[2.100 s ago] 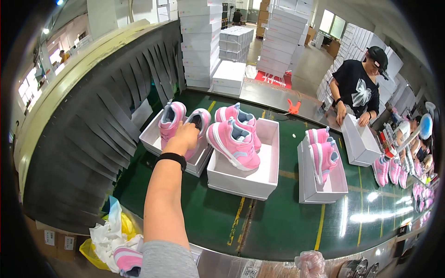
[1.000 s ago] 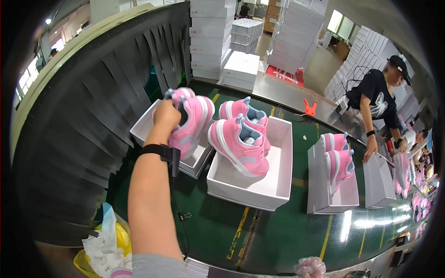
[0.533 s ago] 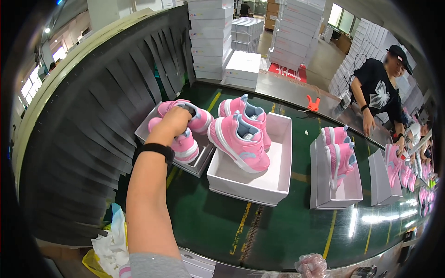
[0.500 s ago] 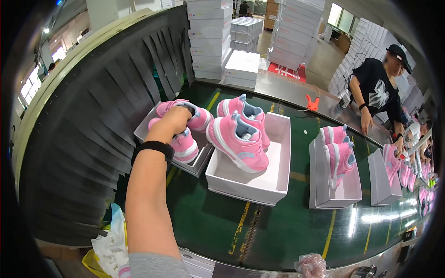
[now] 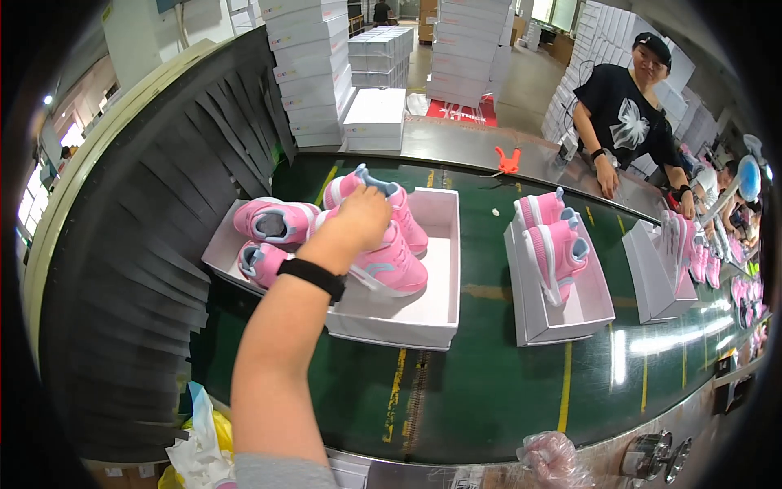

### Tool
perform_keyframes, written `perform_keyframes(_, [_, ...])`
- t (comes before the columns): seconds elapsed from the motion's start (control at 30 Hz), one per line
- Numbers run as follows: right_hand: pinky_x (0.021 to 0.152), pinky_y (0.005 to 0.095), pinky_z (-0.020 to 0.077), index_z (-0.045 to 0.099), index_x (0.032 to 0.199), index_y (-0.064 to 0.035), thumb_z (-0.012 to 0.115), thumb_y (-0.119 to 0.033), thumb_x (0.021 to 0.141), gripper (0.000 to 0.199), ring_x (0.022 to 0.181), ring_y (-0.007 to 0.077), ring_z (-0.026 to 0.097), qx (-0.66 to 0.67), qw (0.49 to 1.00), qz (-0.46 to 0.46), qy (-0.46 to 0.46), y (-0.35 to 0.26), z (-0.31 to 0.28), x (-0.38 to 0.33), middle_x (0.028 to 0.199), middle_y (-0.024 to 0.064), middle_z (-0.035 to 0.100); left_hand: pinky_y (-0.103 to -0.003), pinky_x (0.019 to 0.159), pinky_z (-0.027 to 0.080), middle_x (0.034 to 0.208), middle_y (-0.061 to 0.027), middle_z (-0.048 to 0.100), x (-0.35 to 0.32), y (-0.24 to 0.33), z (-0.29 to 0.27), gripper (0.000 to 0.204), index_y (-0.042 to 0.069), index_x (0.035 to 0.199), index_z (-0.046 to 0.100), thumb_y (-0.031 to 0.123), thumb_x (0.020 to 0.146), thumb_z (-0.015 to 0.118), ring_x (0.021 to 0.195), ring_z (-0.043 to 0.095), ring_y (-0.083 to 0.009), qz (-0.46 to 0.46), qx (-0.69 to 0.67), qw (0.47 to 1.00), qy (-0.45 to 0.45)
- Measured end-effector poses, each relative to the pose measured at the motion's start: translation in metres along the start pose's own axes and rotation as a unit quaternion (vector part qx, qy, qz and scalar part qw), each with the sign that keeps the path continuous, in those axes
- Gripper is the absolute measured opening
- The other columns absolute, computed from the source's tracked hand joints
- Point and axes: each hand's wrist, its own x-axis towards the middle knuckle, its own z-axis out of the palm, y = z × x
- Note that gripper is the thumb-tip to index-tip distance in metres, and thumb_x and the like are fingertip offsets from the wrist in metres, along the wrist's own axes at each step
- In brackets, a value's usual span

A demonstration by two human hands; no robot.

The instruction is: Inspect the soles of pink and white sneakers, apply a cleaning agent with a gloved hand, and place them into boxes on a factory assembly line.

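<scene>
My left hand [image 5: 365, 218] reaches over a pair of pink sneakers with white soles and pale blue lining. Its fingers are bent together at the collar openings, and their tips, with anything in them, are hidden. The front sneaker [image 5: 395, 265] and the rear sneaker [image 5: 407, 216] stand tilted in an open white shoebox [image 5: 442, 244]. Left of it, another shoebox [image 5: 218, 248] holds a second pink pair, the upper sneaker [image 5: 275, 220] showing its dark opening; my forearm partly covers the pair. A black band is round my wrist. My right hand is out of view.
The boxes stand on a green conveyor belt [image 5: 481, 391]; dark strip curtains [image 5: 138, 269] hang at the left. Further right are more shoeboxes with pink sneakers [image 5: 554, 253]. An orange-handled tool [image 5: 508, 160] lies on the far ledge. A co-worker [image 5: 627, 114] stands beyond, near stacked white boxes.
My left hand has moved right, from the sneakers in the left box to those in the middle box. The view has shifted, so the boxes appear further left. The co-worker's head has lifted.
</scene>
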Motion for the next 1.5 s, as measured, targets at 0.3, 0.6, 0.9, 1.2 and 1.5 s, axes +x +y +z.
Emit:
perform_keyframes(0.3, [0.085,0.0386,0.0449,0.059,0.095,-0.0057,0.056,-0.008,0.085,0.011,0.095,0.03,0.055,0.001,0.995,0.072,0.068,0.013,-0.021,-0.022,0.099,0.0127,0.06,-0.039,0.092,0.038,0.1,-0.0074,0.069,0.029,0.013,0.013,0.023,0.013,0.092,0.071,0.026,0.075,0.062,0.101,0.062,-0.0217,-0.104,0.129,0.983,-0.084])
perform_keyframes(0.6, [0.086,0.0386,0.0445,0.061,0.101,-0.0045,0.052,-0.013,0.088,0.018,0.098,0.0315,0.056,0.098,0.986,0.106,0.082,0.024,-0.046,-0.041,0.102,0.0147,0.06,-0.038,0.08,0.045,0.083,-0.0085,0.069,0.085,0.162,0.01,0.015,0.013,0.076,0.07,0.024,0.067,0.066,0.084,0.065,-0.0244,-0.065,0.064,0.995,0.027])
perform_keyframes(0.9, [0.08,0.0384,0.0466,0.059,0.093,-0.0052,0.059,-0.007,0.082,0.011,0.089,0.0295,0.058,0.157,0.958,0.123,0.209,0.094,-0.041,-0.078,0.096,0.0127,0.06,-0.041,0.089,0.039,0.097,-0.0053,0.07,0.159,0.301,-0.01,0.022,0.016,0.093,0.072,0.022,0.083,0.053,0.098,0.063,-0.0217,-0.019,0.018,0.999,0.023])
perform_keyframes(1.2, [0.08,0.0367,0.0479,0.06,0.091,-0.0048,0.062,-0.005,0.081,0.01,0.088,0.0277,0.06,0.138,0.929,0.162,0.304,0.094,-0.049,-0.126,0.093,0.0119,0.062,-0.045,0.089,0.039,0.084,-0.0168,0.063,0.114,0.332,-0.018,0.024,0.007,0.092,0.062,0.021,0.074,0.063,0.087,0.061,-0.0313,0.157,-0.022,0.987,0.037])
perform_keyframes(1.5, [0.083,0.0267,0.0488,0.045,0.123,-0.007,0.056,-0.008,0.09,0.035,0.097,0.0128,0.057,0.303,0.852,0.165,0.395,0.045,-0.131,-0.201,0.106,0.0033,0.056,-0.043,0.095,0.038,0.078,-0.0139,0.067,0.095,0.291,-0.045,0.007,0.008,0.076,0.064,0.008,0.07,0.06,0.083,0.064,-0.0305,0.168,0.132,0.976,0.048])
